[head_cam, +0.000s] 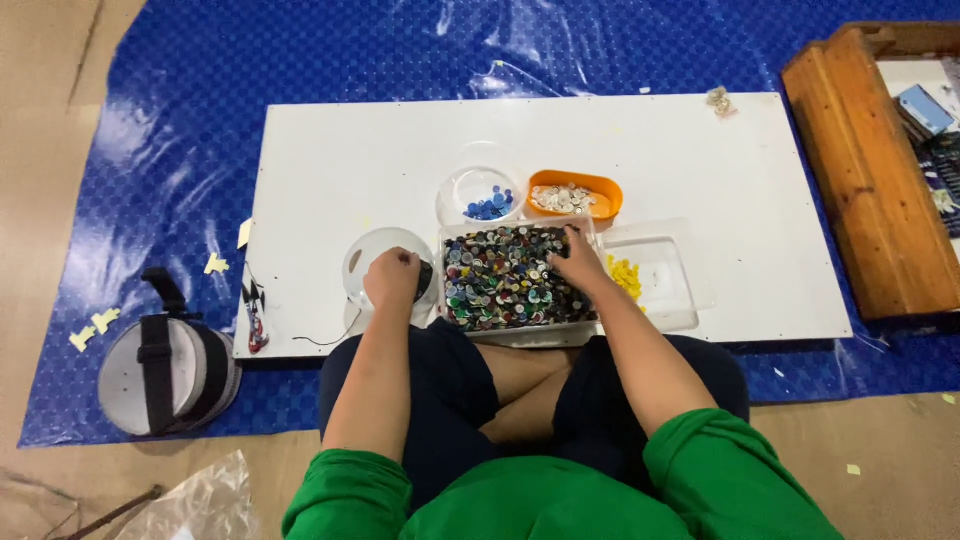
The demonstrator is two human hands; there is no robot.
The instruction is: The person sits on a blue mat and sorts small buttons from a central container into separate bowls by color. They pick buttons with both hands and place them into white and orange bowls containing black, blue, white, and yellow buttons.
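Observation:
A clear rectangular tub [450, 312] packed with mixed coloured buttons [505, 275] stands at the near edge of a white board [330, 160]. My right hand [578, 262] rests in the tub's far right corner, fingers down among the buttons; whether it grips one is hidden. My left hand [392, 277] hovers over a clear round bowl [368, 250] left of the tub, fingers curled over dark buttons [425, 277] in that bowl. Behind the tub sit a clear bowl of blue buttons [488, 204] and an orange tray of pale buttons [570, 198]. Yellow buttons [625, 276] lie in a clear tub [665, 268] to the right.
A blue tarp [180, 150] covers the floor under the board. A wooden crate [875, 170] stands at the right. A round grey bag with a black strap [165, 370] lies at the left. Small pliers [254, 318] rest on the board's left near edge.

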